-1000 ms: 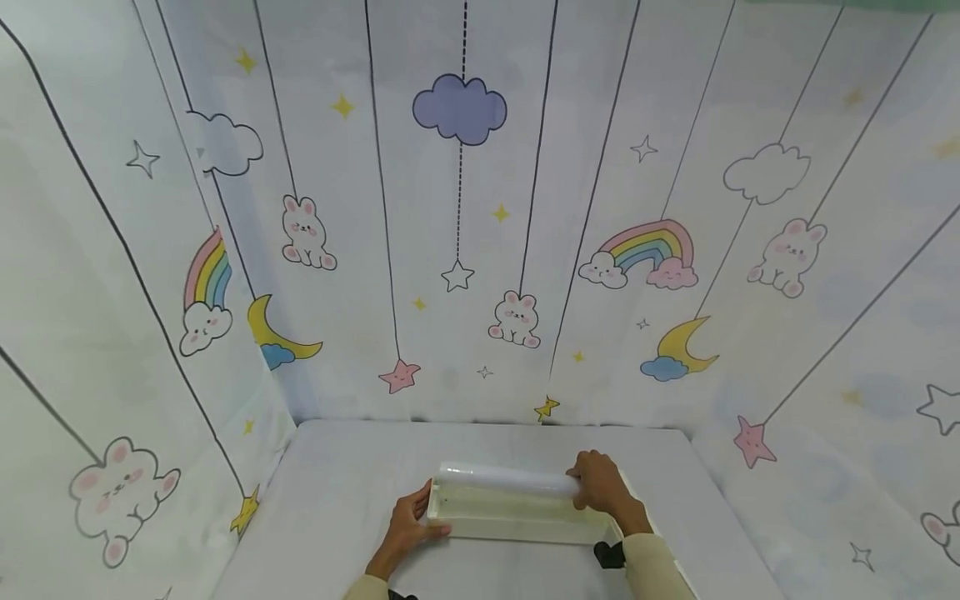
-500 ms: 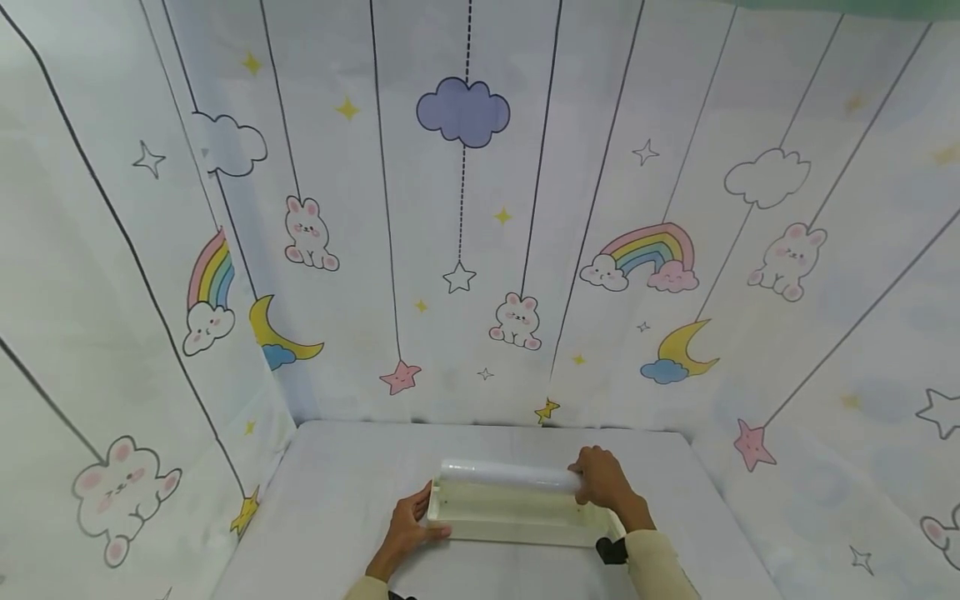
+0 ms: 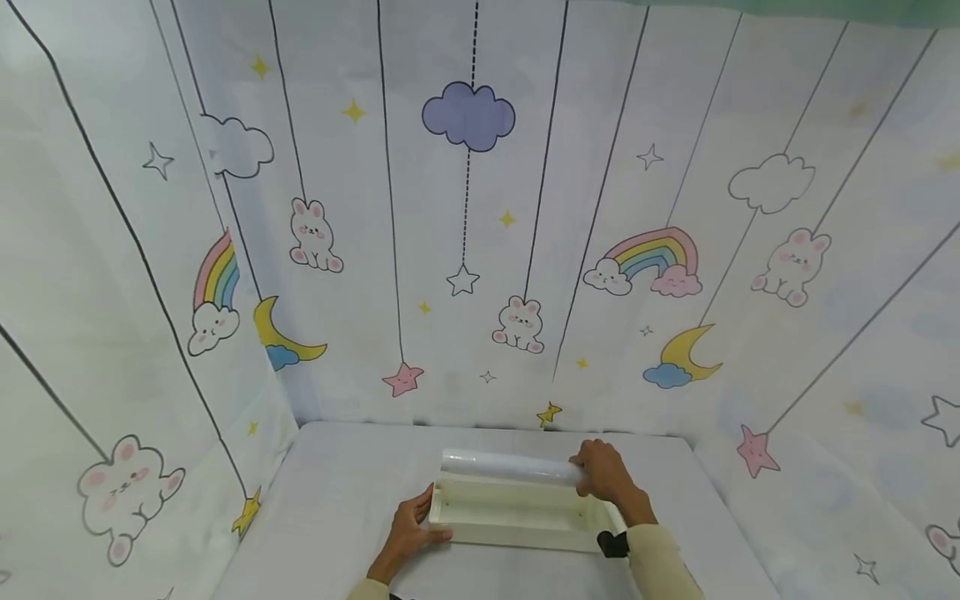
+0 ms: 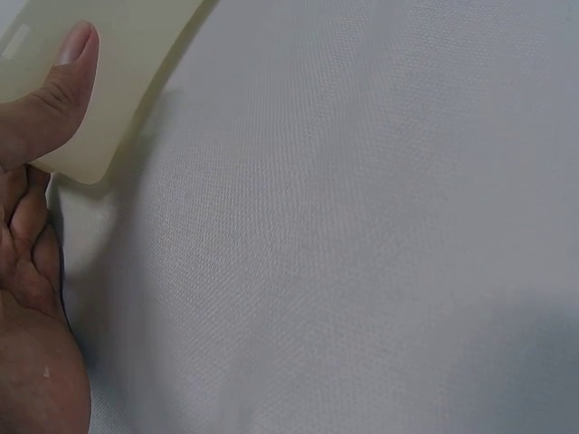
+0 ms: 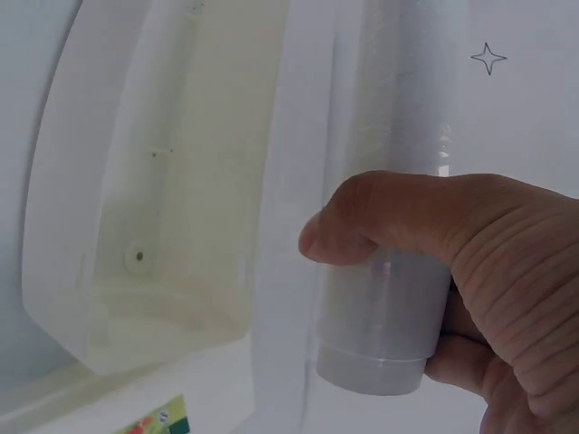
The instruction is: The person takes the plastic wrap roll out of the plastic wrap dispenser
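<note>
A long, open cream-coloured plastic box, like a cling film dispenser, lies crosswise on the table. My left hand grips its left end, thumb on the front wall and fingers round the end. Behind and above the box is a whitish, glossy roll of cling film, held near its right end by my right hand. In the right wrist view my thumb lies across the roll, with other fingers partly hidden behind it; a short core end shows below. The box's inside shows small holes.
White cloth covers the table. A patterned curtain with clouds, rabbits and stars encloses the back and both sides. At the box's right end, a cream part with a green and red label shows in the right wrist view.
My right hand has raised the roll up and back from the box, baring more of the box's inside. The left hand keeps its grip. The head view has tilted slightly.
</note>
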`<state>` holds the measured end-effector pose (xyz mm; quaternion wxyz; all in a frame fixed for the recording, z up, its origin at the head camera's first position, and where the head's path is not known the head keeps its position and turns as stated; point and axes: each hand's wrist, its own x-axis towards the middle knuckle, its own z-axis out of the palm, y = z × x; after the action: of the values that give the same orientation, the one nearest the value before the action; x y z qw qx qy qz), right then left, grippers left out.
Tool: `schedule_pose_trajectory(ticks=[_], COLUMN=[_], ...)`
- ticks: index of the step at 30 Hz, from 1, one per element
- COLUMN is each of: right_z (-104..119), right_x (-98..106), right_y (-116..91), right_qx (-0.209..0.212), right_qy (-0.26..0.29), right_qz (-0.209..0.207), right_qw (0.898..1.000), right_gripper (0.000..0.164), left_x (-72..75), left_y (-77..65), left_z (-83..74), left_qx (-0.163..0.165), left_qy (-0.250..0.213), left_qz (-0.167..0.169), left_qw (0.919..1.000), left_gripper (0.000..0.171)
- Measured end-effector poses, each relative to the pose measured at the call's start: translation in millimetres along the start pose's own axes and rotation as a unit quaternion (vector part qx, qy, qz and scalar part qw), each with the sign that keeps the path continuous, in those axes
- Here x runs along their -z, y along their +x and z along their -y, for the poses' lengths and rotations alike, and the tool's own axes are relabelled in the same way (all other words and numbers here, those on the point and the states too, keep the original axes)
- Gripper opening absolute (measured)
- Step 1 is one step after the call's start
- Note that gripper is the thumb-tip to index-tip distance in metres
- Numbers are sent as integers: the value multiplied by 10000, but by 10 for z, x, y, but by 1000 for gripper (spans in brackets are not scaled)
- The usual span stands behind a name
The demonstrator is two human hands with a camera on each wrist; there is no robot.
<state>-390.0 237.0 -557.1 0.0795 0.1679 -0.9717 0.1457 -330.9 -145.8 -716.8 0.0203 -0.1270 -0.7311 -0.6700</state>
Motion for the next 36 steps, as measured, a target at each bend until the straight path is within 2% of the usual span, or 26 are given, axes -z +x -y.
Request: schedule_pose_trajectory(ticks=[5, 11, 17, 20, 23, 29, 36], right_z=[-6, 11, 5, 2, -7, -31, -32], right_x=[25, 1, 61, 86, 83, 31, 22], right_y=[9, 62, 126, 160, 192, 222, 254], right_qx=[-28, 15, 56, 131, 133, 53, 145], right_qy=[-67, -136, -226, -234, -183, -184, -256], right_qz=[-12, -76, -157, -213, -208, -65, -46], right_qw=[10000, 9999, 9996, 9994, 9995, 9998, 9996], right_gripper=[52, 49, 48, 49, 50, 51, 49], left_x=[-9, 42, 55, 55, 48, 26, -6], left_y=[-8, 2, 41, 51, 40, -13, 8], left_z=[-16, 38, 71, 72, 48, -7, -51], left_qx=[-10, 199, -80, -73, 26, 20, 216], left_qy=[30, 188, 303, 329, 324, 435, 207], left_qz=[-3, -58, 26, 46, 7, 3, -79], left_qw=[10000, 9996, 9995, 9994, 9995, 9991, 9995], left_gripper=[99, 100, 99, 99, 100, 98, 100])
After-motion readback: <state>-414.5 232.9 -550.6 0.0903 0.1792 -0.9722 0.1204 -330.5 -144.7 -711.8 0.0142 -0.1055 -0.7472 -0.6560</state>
